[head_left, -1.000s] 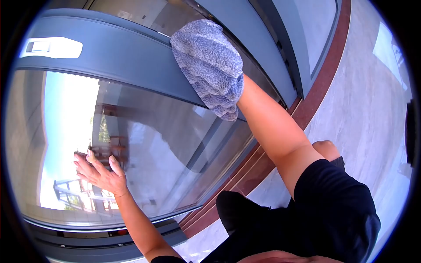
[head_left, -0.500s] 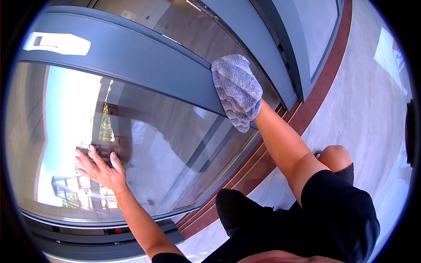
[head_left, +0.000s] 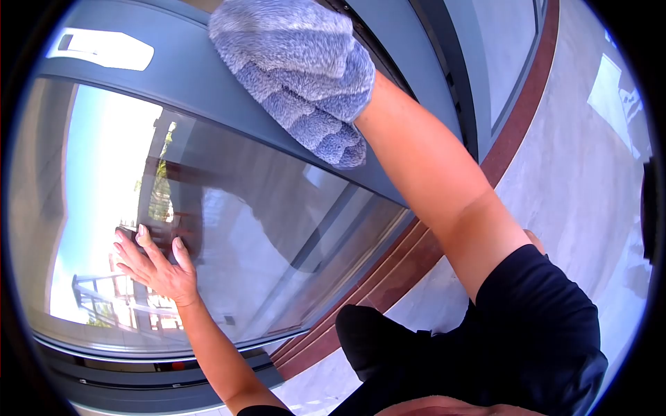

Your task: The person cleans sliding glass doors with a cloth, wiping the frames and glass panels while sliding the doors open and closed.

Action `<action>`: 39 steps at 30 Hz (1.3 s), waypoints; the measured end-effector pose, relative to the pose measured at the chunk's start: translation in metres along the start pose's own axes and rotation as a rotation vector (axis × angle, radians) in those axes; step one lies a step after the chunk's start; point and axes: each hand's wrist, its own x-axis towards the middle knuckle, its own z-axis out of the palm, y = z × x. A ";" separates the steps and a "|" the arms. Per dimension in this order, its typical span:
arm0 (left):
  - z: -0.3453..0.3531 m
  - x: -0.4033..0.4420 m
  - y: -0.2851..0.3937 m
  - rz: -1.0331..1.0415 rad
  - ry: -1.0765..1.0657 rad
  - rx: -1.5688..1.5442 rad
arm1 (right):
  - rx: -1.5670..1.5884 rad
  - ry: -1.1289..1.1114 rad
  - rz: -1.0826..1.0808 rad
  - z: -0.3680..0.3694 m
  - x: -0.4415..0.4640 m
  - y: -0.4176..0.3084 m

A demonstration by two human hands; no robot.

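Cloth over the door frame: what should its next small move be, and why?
Probably slide the cloth along the frame toward the white fitting: the cloth covers the right hand and lies over the frame, and the stretch between cloth and fitting is uncovered. The left hand, spread open over the glass, is clear of that path.

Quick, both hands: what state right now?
Left hand: open, spread over the large reflective glass pane.
Right hand: hidden by the fluffy grey-blue fabric cloth; open or closed cannot be told.
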 end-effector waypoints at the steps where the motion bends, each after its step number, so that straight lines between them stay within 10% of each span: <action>1: -0.001 0.000 0.000 0.003 0.003 0.002 | -0.040 -0.006 -0.017 -0.001 0.003 0.000; 5: -0.001 0.001 -0.001 0.002 0.018 -0.002 | -0.213 -0.060 -0.077 0.000 -0.018 0.007; 8: -0.002 0.000 -0.003 0.009 0.025 -0.012 | 0.432 0.168 -0.024 0.016 -0.062 0.026; 12: -0.003 -0.002 -0.004 0.019 0.039 -0.018 | -0.003 -0.050 -0.003 -0.004 -0.100 0.015; 19: -0.002 -0.001 -0.005 0.017 0.030 -0.027 | 0.751 0.030 0.425 -0.017 -0.104 0.000; 23: -0.006 0.000 -0.002 0.007 0.017 -0.026 | 0.424 0.131 0.092 -0.017 -0.047 -0.010; 27: -0.006 -0.001 -0.005 -0.005 0.006 0.014 | 0.859 0.147 0.429 -0.020 -0.061 -0.023; 31: -0.005 -0.002 -0.006 -0.009 0.031 -0.022 | 0.122 -0.086 0.382 -0.036 -0.068 -0.041; 39: -0.002 -0.004 -0.003 -0.003 0.002 -0.015 | 0.393 -0.030 0.458 -0.032 -0.043 -0.047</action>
